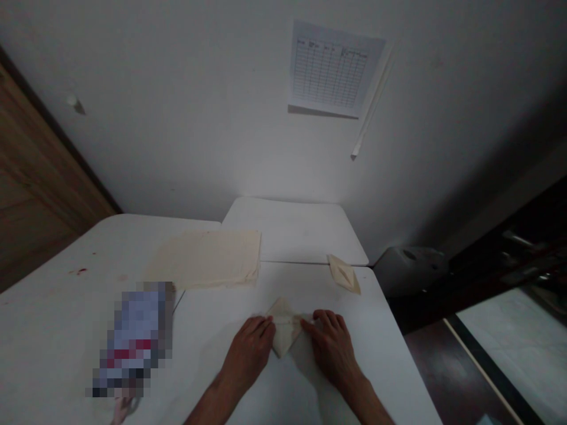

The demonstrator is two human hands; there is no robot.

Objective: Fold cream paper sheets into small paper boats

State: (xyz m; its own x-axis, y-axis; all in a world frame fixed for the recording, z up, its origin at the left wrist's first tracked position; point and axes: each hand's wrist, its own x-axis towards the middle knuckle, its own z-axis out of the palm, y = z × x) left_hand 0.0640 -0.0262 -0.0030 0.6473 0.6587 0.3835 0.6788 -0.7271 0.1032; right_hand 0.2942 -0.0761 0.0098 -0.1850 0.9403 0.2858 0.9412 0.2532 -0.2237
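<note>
A cream sheet of paper (283, 339), folded into a diamond shape, lies on the white table in front of me. My left hand (251, 349) has its fingers curled, with thumb and forefinger pinching the paper's left corner. At the opposite corner, my right hand (331, 345) grips the edge between thumb and forefinger, its other fingers bent. Further back on the right rests another folded paper piece (344, 275), touched by neither hand. A flat stack of cream sheets (208, 257) lies beyond my left hand.
The white table (212, 330) meets a raised-looking white panel (292, 227) at the wall. A pixelated object (137, 330) lies at left. A printed form (334, 71) hangs on the wall beside a thin white strip (376, 97). A grey container (403, 268) stands right of the table.
</note>
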